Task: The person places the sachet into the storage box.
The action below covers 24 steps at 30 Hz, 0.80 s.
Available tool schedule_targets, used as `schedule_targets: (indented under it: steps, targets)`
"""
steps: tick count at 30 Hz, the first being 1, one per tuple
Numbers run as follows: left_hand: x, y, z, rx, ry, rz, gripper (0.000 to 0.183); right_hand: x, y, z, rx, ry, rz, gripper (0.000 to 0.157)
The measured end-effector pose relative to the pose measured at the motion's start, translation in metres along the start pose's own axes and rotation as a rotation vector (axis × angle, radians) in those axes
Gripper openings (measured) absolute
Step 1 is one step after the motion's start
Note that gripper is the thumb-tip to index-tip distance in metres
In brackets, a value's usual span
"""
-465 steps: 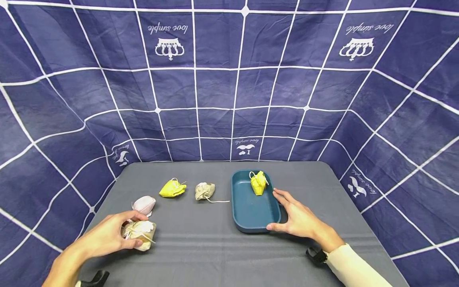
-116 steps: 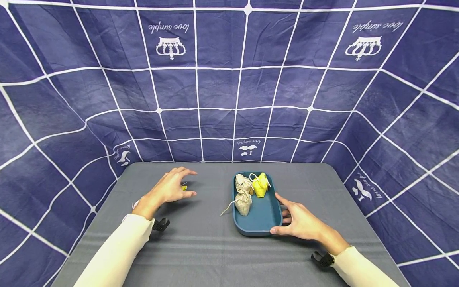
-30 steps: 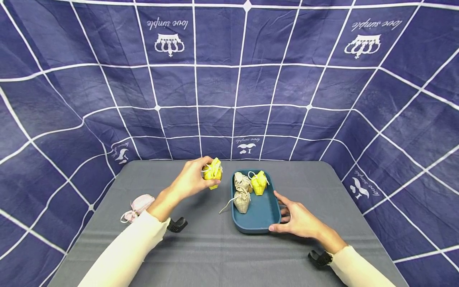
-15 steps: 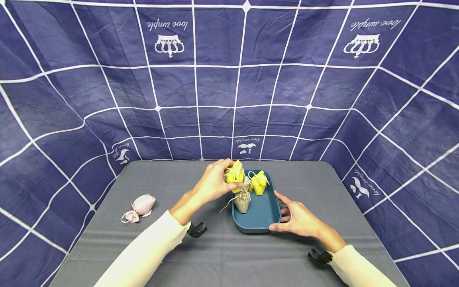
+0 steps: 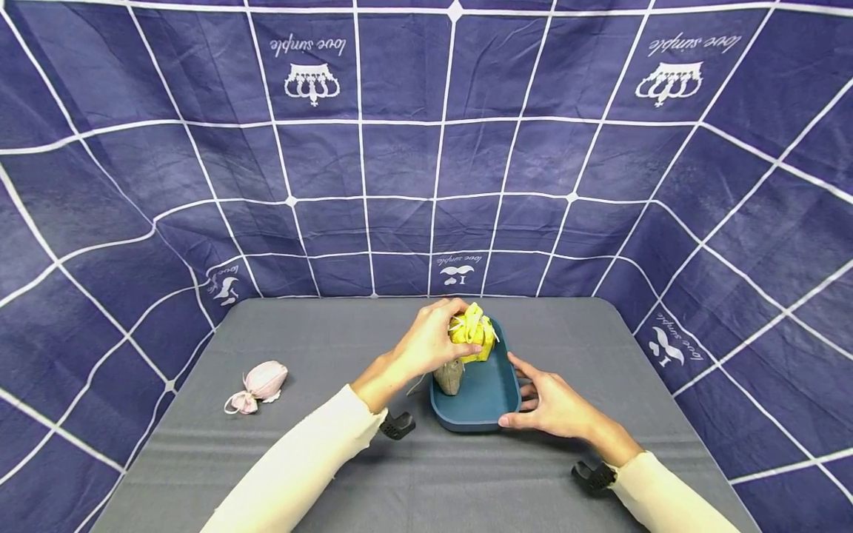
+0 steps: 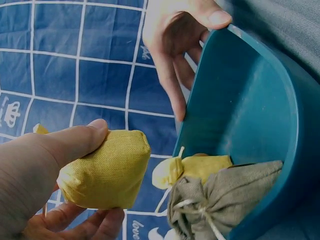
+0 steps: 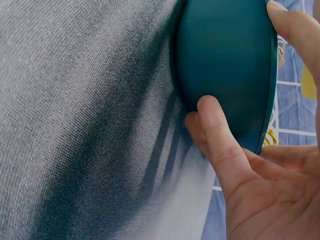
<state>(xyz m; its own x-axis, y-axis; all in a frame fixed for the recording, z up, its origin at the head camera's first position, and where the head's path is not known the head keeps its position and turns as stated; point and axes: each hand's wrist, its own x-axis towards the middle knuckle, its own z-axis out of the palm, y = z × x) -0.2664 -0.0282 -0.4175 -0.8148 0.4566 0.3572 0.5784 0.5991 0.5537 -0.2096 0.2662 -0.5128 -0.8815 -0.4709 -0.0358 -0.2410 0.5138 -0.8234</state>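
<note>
My left hand (image 5: 433, 337) pinches a small yellow cloth drawstring pouch (image 6: 110, 170) between thumb and fingers, over the far part of a blue rectangular tray (image 5: 476, 396). In the left wrist view, a second yellow pouch (image 6: 207, 167) and a greyish-beige pouch (image 6: 245, 192) tied with cord lie inside the tray. The other beige pouch seen earlier is hidden by the left hand. My right hand (image 5: 553, 403) holds the tray at its near right corner, thumb on the rim (image 7: 274, 60) and fingers against the outer wall.
A pale pink pouch (image 5: 265, 379) with a looped cord lies at the left of the grey cloth-covered table (image 5: 346, 474). Blue checked curtains (image 5: 400, 163) stand behind the table and along both sides.
Two beige pouches went into the tray earlier. My left hand then picked up the yellow pouch and carried it right, from the open table to over the tray. The right hand stays on the tray.
</note>
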Motion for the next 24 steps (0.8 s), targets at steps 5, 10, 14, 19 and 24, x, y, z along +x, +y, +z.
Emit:
schedule_targets:
  steps: [5,10,14,19,24]
  targets:
    - [0.008,0.001,0.011,0.001,-0.013,-0.003,0.053,0.000,-0.001,-0.001,0.003,-0.004,-0.005,0.127]
    - [0.012,0.002,0.021,0.014,-0.040,-0.025,0.053,0.000,0.000,0.000,0.005,-0.006,-0.016,0.127]
    - [0.014,0.000,0.029,0.006,-0.043,-0.021,0.054,0.000,0.000,0.000,0.010,-0.008,-0.014,0.127]
    - [0.015,-0.005,0.037,-0.020,-0.057,-0.001,0.063,-0.001,0.000,0.000,0.017,-0.014,-0.004,0.127]
    - [0.014,-0.008,0.042,0.001,-0.080,0.021,0.075,-0.001,0.000,-0.001,0.012,-0.010,-0.004,0.126]
